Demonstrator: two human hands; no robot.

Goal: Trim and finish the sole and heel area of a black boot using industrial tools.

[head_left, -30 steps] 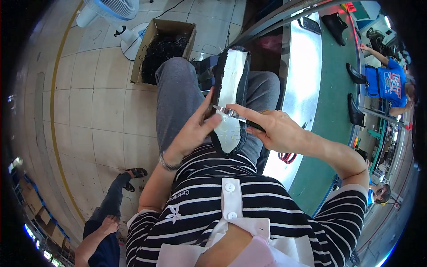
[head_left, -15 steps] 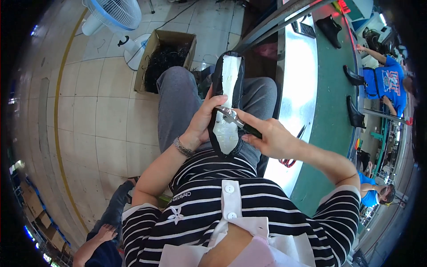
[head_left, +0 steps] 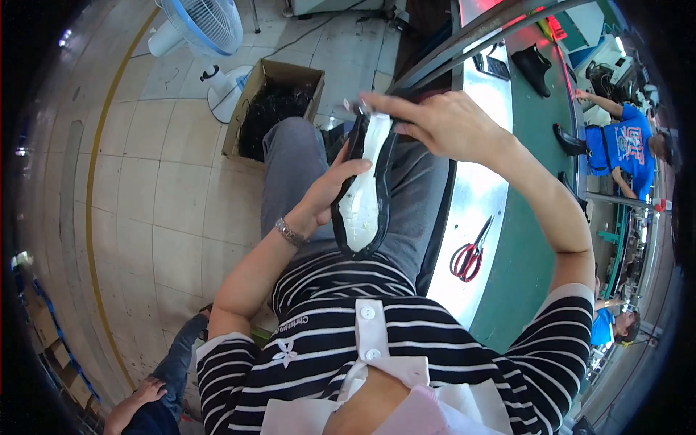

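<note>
One fan (head_left: 201, 25) stood by one box (head_left: 272, 109) full of black scraps. The left hand (head_left: 326, 192) gripped the shoe (head_left: 365, 192) on the lap; the right hand (head_left: 442, 123) pinched its toe. One pair of scissors (head_left: 470, 255) lay on the bench (head_left: 533, 239).

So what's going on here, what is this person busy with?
A seated person is working on a shoe upper held sole side up over their lap. The left hand steadies its side, while the right hand grips it at the far end, near the toe. Red-handled scissors lie unused on the bench at the right, more dark shoe parts sit farther along it, and a cardboard box of black scraps stands on the floor.
</note>
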